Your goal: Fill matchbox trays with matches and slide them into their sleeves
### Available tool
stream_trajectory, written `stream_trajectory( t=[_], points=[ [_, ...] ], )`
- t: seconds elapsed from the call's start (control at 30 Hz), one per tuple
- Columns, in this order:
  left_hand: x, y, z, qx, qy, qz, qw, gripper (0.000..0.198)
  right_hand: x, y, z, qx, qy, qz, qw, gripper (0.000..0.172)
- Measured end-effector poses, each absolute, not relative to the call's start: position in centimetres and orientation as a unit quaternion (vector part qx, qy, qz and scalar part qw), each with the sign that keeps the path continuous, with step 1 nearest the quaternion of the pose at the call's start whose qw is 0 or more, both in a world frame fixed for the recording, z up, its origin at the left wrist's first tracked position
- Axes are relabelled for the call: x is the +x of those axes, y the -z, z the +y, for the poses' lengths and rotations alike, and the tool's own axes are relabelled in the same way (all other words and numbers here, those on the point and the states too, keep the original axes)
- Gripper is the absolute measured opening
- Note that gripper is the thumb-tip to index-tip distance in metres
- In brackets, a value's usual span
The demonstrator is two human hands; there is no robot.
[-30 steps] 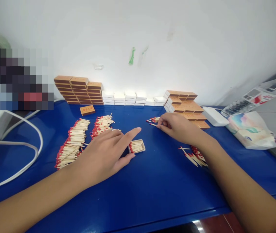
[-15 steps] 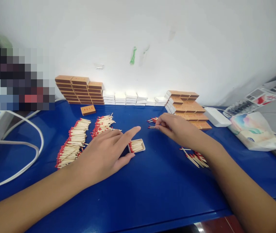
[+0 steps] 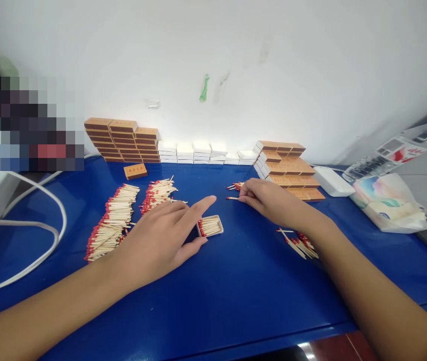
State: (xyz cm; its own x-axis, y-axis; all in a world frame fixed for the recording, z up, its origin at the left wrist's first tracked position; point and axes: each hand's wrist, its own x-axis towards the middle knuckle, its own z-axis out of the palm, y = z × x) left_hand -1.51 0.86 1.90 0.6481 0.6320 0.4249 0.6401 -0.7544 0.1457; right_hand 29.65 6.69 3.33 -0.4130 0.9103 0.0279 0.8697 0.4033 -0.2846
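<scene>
Pinching match (image 3: 232, 198) near plain end with right hand (image 3: 268, 199), just beside little match pile (image 3: 235, 186). Keeping thumb (image 3: 194, 245) and pointer (image 3: 200, 208) wide apart on left hand (image 3: 159, 233), around end of match tray (image 3: 211, 227) on blue table (image 3: 206, 296). Farther back, stacked brown boxes (image 3: 131, 147).

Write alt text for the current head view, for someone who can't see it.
A person's right hand pinches a match at a blue table, the left hand spread open by a small tray of red-tipped matches. Loose match piles lie to both sides; stacked orange matchboxes and white boxes line the wall behind.
</scene>
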Motion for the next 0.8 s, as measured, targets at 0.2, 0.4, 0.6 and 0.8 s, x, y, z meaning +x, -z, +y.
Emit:
stream_trajectory(
  t=[0.2, 0.4, 0.6, 0.8],
  points=[
    [-1.6, -1.8, 0.8, -0.903, 0.232, -0.362, -0.004, 0.073, 28.1, -4.2, 4.8, -0.488, -0.122, -0.854, 0.13, 0.017],
    [-1.4, -1.5, 1.2, -0.902, 0.23, -0.366, -0.002, 0.075, 25.4, -5.2, 1.8, -0.444, -0.079, -0.889, 0.083, 0.012],
    [-1.6, -1.5, 1.1, -0.904, 0.234, -0.358, 0.005, 0.073, 24.0, -4.6, 1.2, -0.414, -0.049, -0.908, 0.048, 0.01],
    [-1.5, -1.6, 1.1, -0.906, 0.238, -0.351, 0.007, 0.072, 24.3, -4.3, 1.3, -0.405, -0.084, -0.907, 0.078, 0.009]
  ],
)
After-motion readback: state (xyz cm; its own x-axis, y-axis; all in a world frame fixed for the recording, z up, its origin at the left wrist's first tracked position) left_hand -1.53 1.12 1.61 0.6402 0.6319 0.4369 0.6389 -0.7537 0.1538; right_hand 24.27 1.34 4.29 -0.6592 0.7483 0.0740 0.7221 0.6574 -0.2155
